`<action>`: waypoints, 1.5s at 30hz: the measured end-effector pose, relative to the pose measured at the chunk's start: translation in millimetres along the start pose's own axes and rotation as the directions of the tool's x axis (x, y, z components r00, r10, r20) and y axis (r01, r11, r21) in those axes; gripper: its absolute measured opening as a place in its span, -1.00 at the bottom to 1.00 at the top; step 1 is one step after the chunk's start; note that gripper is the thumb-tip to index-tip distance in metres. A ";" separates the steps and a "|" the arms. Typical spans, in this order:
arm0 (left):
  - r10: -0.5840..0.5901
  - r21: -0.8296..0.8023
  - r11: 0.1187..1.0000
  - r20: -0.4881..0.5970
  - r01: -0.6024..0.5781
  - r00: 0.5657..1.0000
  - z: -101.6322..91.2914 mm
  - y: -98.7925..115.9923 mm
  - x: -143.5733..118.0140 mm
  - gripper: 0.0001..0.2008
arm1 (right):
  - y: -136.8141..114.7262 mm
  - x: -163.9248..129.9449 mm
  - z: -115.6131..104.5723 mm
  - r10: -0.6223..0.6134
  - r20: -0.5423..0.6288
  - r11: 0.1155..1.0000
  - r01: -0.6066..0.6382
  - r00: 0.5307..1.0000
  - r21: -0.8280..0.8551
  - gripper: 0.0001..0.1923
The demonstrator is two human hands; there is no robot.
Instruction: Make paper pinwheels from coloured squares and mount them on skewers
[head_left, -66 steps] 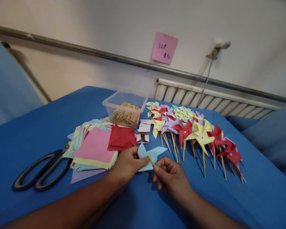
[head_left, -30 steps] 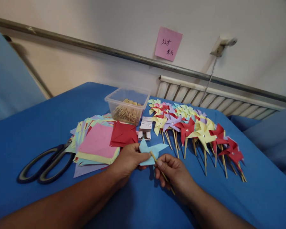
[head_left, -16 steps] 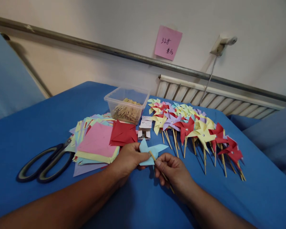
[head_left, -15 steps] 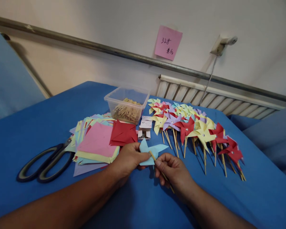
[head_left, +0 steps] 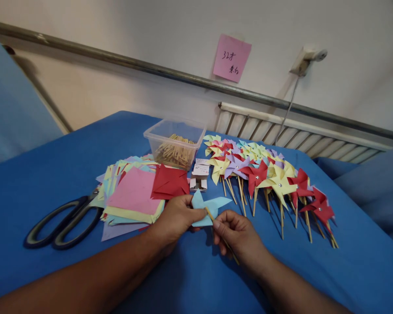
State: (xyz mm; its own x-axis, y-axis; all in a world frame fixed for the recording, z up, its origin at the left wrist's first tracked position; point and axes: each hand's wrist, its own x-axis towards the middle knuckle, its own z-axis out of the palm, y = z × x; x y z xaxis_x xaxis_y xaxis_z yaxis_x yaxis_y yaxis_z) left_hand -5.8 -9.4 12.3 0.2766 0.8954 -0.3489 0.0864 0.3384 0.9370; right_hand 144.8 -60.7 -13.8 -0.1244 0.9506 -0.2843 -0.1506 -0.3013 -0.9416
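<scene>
Paper (head_left: 207,204), light blue and folded, is pinched by the left hand (head_left: 176,218), just below frame centre; the right hand (head_left: 237,235) clamps a stick (head_left: 210,214) (its top against the paper). Pinwheels (head_left: 278,185) spread centre right; scissors (head_left: 84,203) lie lower left.

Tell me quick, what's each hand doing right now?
Left hand: closed, pinching the light blue paper.
Right hand: closed, holding a thin stick against that paper.

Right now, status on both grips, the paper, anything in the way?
Left grip shut on pale-blue folded paper. Right grip shut on stick, its upper end at the paper. Small box just beyond; nothing seen blocking either grip.
</scene>
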 end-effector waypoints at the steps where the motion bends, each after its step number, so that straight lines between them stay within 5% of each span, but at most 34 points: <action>1: 0.005 0.002 1.000 0.005 -0.005 1.000 -0.1 -0.5 0.2 -0.82 | 0.1 0.0 -0.2 0.002 0.002 1.000 -0.002 1.000 -0.001 -0.56; 31: 0.043 -0.079 0.996 -0.027 -0.045 0.999 2.1 -7.8 0.5 -0.76 | -0.5 5.7 -3.5 0.019 -0.008 0.999 -0.019 1.000 -0.031 -0.53; 45: 0.197 -0.133 0.972 0.031 -0.191 0.980 -1.7 4.9 -8.1 -0.77 | -0.5 6.8 -4.8 -0.063 -0.022 0.998 0.063 0.998 0.013 -0.53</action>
State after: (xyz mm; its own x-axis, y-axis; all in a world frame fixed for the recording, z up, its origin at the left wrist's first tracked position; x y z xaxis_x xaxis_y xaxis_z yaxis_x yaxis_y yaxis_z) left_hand -9.2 -14.5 19.8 0.3174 0.9352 -0.1568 -0.0962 0.1963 0.9758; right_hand 148.7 -53.7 -16.1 -0.0928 0.9692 -0.2282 -0.1710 -0.2414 -0.9553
